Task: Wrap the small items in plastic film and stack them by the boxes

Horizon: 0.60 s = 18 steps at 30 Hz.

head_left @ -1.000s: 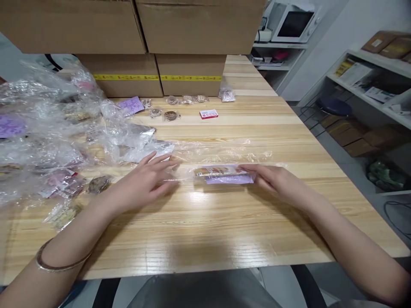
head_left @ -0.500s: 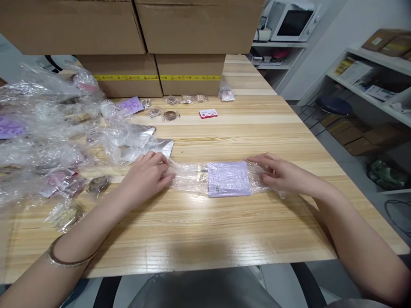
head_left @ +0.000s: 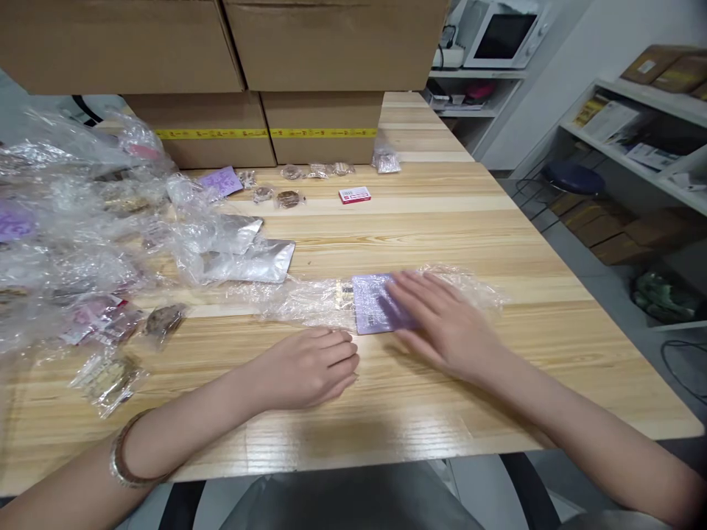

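Note:
A flat light-purple packet (head_left: pixel 371 311) lies on the table, in or under crinkled clear plastic film (head_left: pixel 306 302). The film stretches past it on both sides, and a small gold strip (head_left: pixel 344 295) shows at its left edge. My right hand (head_left: pixel 445 324), slightly blurred, is spread palm down over the packet's right part; whether it presses on it I cannot tell. In front of the film, my left hand (head_left: pixel 312 366) rests near the table with its fingers together and curled in. Nothing shows in it, and its thumb is hidden.
Heaped clear plastic bags (head_left: pixel 82 243) cover the left side, near silver pouches (head_left: pixel 265 261) and small wrapped pieces (head_left: pixel 110 375). Brown cartons (head_left: pixel 320 132) stand stacked at the back. A small red-and-white box (head_left: pixel 354 195) lies before them. Shelves (head_left: pixel 641 158) are at the right.
My left hand has left the film's left end and come right and nearer me. My right hand has moved left from the film's right end onto the purple packet, its fingers straightening.

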Tool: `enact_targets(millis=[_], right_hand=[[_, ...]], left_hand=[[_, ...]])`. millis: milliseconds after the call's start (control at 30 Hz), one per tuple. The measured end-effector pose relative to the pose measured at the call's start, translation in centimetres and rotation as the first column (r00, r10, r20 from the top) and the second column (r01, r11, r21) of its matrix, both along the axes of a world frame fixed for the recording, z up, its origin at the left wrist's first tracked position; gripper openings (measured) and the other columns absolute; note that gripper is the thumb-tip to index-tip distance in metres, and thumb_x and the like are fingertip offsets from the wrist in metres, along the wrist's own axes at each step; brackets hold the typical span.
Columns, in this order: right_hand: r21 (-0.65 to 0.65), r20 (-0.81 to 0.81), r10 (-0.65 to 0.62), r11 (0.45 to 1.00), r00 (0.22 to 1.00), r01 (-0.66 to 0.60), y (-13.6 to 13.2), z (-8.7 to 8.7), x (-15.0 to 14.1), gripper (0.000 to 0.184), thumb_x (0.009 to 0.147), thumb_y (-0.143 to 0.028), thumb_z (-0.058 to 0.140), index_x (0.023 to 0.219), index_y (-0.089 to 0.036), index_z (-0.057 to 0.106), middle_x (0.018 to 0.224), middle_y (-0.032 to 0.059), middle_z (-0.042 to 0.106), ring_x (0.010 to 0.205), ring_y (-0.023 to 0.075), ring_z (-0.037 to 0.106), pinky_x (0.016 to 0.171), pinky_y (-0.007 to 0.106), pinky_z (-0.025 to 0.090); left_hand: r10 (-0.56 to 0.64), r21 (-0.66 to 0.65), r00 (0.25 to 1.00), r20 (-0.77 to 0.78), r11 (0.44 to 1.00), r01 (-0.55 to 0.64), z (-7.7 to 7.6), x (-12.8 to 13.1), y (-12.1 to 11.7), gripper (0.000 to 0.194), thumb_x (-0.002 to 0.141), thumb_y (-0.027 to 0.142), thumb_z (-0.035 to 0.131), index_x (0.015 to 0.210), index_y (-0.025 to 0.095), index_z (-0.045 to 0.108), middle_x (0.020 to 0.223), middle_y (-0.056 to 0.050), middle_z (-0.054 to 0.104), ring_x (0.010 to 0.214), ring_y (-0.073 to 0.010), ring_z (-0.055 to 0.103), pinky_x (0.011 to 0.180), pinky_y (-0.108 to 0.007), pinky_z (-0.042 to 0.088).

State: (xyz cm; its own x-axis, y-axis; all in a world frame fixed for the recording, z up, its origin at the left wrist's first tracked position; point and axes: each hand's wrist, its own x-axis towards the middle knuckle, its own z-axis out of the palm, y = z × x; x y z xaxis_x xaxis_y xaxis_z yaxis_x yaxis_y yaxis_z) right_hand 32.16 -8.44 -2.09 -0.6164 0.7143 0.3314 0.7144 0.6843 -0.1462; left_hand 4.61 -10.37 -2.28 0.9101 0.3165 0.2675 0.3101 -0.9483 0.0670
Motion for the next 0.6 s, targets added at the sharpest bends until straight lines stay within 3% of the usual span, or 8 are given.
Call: enact_targets(millis=[67, 133, 233, 300, 367, 467, 533, 600], right_hand=[[-0.14, 0.077, 0.041, 0.99, 0.996, -0.03, 0.2, -1.2, -1.0, 0.063, 0.097, -0.051, 0.048, 0.151, -0.022, 0.038, 0.158, 0.0134, 0.036, 0.147, 0.0332, 0.03, 0.118, 0.058, 0.026], [-0.209, 0.094, 0.009, 0.978, 0.996, 0.011, 0.7, -2.2, -1.2, 0.065, 0.097, -0.054, 0.045, 0.154, -0.025, 0.033, 0.162, 0.0115, 0.027, 0.15, 0.0338, 0.019, 0.118, 0.06, 0.023], [-0.252, 0.086, -0.03, 0.966, 0.996, 0.051, 1.2, -2.7, -1.0, 0.064, 0.101, -0.052, 0.038, 0.157, -0.025, 0.026, 0.164, 0.0115, 0.023, 0.152, 0.0329, 0.012, 0.118, 0.061, 0.02], [-0.255, 0.078, -0.038, 0.965, 0.996, 0.056, 1.2, -2.8, -0.9, 0.063, 0.102, -0.05, 0.035, 0.158, -0.024, 0.021, 0.164, 0.0119, 0.022, 0.152, 0.0318, 0.009, 0.119, 0.061, 0.019], [-0.245, 0.072, -0.035, 0.968, 0.997, 0.051, 1.2, -2.8, -1.0, 0.063, 0.103, -0.049, 0.033, 0.159, -0.023, 0.018, 0.164, 0.0115, 0.02, 0.152, 0.0309, 0.007, 0.12, 0.06, 0.019], [-0.21, 0.072, -0.03, 0.977, 0.997, 0.044, 1.2, -3.1, -1.4, 0.064, 0.102, -0.049, 0.033, 0.156, -0.015, 0.027, 0.161, 0.0161, 0.028, 0.151, 0.0331, 0.015, 0.119, 0.06, 0.022], [-0.194, 0.087, -0.02, 0.98, 0.996, 0.037, 1.3, -3.1, -1.6, 0.061, 0.102, -0.048, 0.034, 0.149, -0.009, 0.039, 0.152, 0.0203, 0.043, 0.145, 0.0351, 0.032, 0.117, 0.059, 0.029], [-0.163, 0.114, -0.01, 0.986, 0.993, 0.029, 1.0, -2.8, -1.8, 0.053, 0.102, -0.045, 0.036, 0.137, -0.01, 0.054, 0.132, 0.0201, 0.062, 0.131, 0.0356, 0.051, 0.113, 0.06, 0.034]], left_hand=[[0.1, 0.05, 0.994, -0.05, 0.994, -0.097, 0.0, -0.2, 0.1, 0.025, 0.101, 0.026, 0.045, 0.101, 0.013, 0.066, 0.093, -0.009, 0.071, 0.09, -0.0215, 0.066, 0.078, -0.034, 0.054], [0.279, 0.128, 0.956, -0.09, 0.955, -0.267, 0.0, -0.7, 0.3, 0.03, 0.102, 0.03, 0.043, 0.096, 0.012, 0.066, 0.09, -0.012, 0.07, 0.085, -0.0238, 0.065, 0.072, -0.037, 0.052], [0.541, 0.184, 0.834, -0.111, 0.836, -0.518, -0.4, -1.2, 0.7, 0.041, 0.101, 0.042, 0.042, 0.09, 0.01, 0.065, 0.084, -0.015, 0.067, 0.084, -0.0293, 0.064, 0.074, -0.043, 0.052], [0.631, 0.171, 0.771, -0.086, 0.772, -0.613, -0.8, -1.3, 1.0, 0.046, 0.099, 0.05, 0.042, 0.09, 0.011, 0.065, 0.084, -0.017, 0.066, 0.088, -0.0324, 0.064, 0.081, -0.049, 0.051], [0.652, 0.115, 0.757, -0.045, 0.756, -0.644, -1.1, -0.9, 1.3, 0.048, 0.098, 0.052, 0.044, 0.099, 0.009, 0.065, 0.096, -0.02, 0.068, 0.103, -0.0359, 0.063, 0.093, -0.053, 0.049], [0.578, -0.014, 0.816, 0.027, 0.816, -0.578, -1.4, 0.9, 1.6, 0.062, 0.096, 0.053, 0.047, 0.13, 0.002, 0.051, 0.135, -0.028, 0.055, 0.136, -0.0392, 0.044, 0.111, -0.054, 0.037], [0.506, -0.081, 0.86, 0.069, 0.862, -0.501, -1.7, 2.7, 1.8, 0.074, 0.096, 0.054, 0.046, 0.146, 0.0, 0.034, 0.154, -0.028, 0.035, 0.148, -0.0372, 0.026, 0.118, -0.053, 0.03], [0.457, -0.125, 0.885, 0.09, 0.887, -0.445, -2.1, 4.4, 2.0, 0.076, 0.097, 0.054, 0.044, 0.152, 0.003, 0.025, 0.16, -0.026, 0.024, 0.151, -0.0346, 0.017, 0.12, -0.052, 0.026]])
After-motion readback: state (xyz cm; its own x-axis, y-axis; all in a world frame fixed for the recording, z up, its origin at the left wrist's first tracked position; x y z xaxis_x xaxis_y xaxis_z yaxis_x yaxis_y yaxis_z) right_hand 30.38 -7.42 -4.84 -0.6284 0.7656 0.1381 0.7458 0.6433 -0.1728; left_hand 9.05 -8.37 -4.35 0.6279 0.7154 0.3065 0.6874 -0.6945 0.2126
